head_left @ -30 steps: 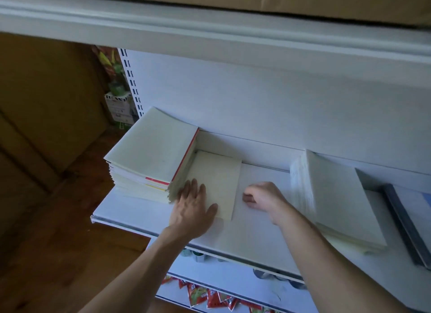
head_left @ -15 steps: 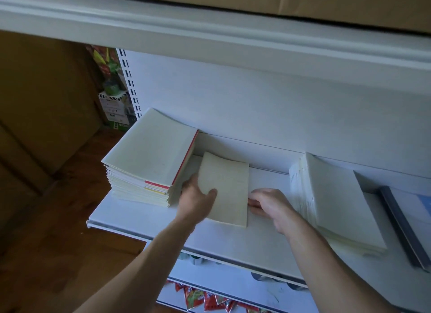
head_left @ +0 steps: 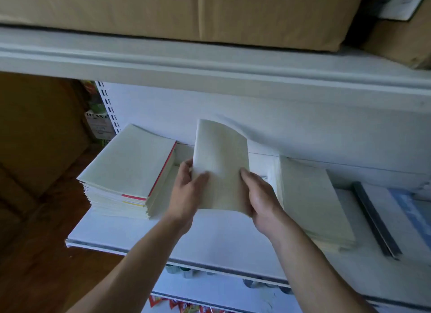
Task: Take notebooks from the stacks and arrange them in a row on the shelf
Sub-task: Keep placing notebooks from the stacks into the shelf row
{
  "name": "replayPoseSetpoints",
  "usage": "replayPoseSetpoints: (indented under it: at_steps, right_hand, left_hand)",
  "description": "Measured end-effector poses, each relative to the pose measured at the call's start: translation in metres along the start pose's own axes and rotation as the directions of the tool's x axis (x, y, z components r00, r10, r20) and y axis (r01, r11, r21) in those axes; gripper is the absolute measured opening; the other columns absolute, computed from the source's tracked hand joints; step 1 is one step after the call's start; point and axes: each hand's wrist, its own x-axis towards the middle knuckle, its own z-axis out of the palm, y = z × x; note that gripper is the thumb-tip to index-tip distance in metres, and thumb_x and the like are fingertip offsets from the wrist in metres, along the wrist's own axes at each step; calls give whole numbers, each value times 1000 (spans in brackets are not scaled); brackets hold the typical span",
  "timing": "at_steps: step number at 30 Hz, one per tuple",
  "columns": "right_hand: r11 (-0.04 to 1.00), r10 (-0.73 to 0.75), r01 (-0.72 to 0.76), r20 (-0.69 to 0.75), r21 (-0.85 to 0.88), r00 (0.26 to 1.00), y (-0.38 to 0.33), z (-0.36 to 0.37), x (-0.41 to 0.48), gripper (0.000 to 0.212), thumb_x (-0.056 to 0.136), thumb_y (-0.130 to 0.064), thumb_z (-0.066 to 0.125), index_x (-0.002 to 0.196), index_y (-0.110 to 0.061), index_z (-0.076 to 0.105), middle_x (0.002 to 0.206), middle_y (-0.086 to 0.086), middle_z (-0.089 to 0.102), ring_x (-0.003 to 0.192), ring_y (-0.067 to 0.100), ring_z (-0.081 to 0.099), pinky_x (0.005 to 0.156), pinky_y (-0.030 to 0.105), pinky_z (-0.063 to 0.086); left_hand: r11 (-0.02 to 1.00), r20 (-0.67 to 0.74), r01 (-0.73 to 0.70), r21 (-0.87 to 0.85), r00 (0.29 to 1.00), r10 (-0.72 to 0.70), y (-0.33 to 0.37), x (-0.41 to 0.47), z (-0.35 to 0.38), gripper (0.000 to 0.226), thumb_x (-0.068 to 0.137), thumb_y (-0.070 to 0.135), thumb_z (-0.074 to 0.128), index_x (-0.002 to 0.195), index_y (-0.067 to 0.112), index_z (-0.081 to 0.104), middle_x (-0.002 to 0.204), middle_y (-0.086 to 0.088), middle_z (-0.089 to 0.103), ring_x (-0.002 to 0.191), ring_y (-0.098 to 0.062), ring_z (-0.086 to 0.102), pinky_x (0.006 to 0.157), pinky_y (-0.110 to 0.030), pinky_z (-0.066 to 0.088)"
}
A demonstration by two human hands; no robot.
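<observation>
1. I watch both hands lift a thin pale-green paper notebook (head_left: 221, 163) above the middle of the white metal shelf (head_left: 144, 233), its top edge curling toward the shelf's back panel.
2. My view shows the left hand (head_left: 186, 196) clamped on the notebook's left edge, thumb on the cover, fingers behind.
3. The right hand (head_left: 261, 203) grips the lower right corner, thumb on the front, the other fingers hidden underneath.
4. A tall stack of pale notebooks with red and yellow spine edges (head_left: 130, 172) sits at the shelf's left end.
5. A second, lower pale stack (head_left: 310, 200) slopes just right of the right hand.
6. A dark-edged folder (head_left: 377, 221) lies near the shelf's right end; brown cardboard boxes (head_left: 163, 9) rest on the shelf above.
</observation>
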Motion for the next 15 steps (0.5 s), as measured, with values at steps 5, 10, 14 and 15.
replayPoseSetpoints:
  at_steps: [5, 10, 14, 15]
  right_hand:
    - [860, -409, 295, -218, -415, 886, -29, -63, -25, 21, 88, -37, 56, 102, -23, 62, 95, -5, 69, 89, 17, 64, 78, 34, 48]
    - [751, -483, 195, -323, -631, 814, -31, -132, -40, 13, 91, -27, 52, 101, -22, 58, 88, -3, 66, 78, 18, 60, 62, 29, 43]
    - [724, -474, 123, -361, -678, 803, -18, -170, -41, 15, 92, -29, 51, 102, -23, 59, 86, -2, 65, 77, 19, 62, 67, 35, 50]
    - [724, -460, 101, -369, -682, 807, -13, -177, -39, 16, 91, -30, 52, 103, -23, 60, 88, -2, 65, 78, 19, 62, 68, 35, 51]
  left_hand:
    - [998, 91, -19, 55, 996, 14, -6, -10, 56, 27, 96, 15, 54, 122, 20, 47, 109, -2, 62, 89, -13, 62, 74, -31, 52]
    - [976, 238, -47, 212, 971, -4, -33, -24, 120, 27, 101, 15, 43, 123, 28, 37, 108, 4, 59, 93, -14, 62, 80, -36, 55]
    - [926, 252, -92, 366, 968, -4, -47, -31, 154, 28, 99, 10, 39, 120, 29, 37, 108, 4, 57, 96, -12, 60, 82, -31, 52]
    - [903, 233, -94, 419, 972, -7, -51, -30, 160, 28, 98, 11, 39, 121, 26, 38, 113, 1, 56, 101, -16, 58, 84, -33, 51]
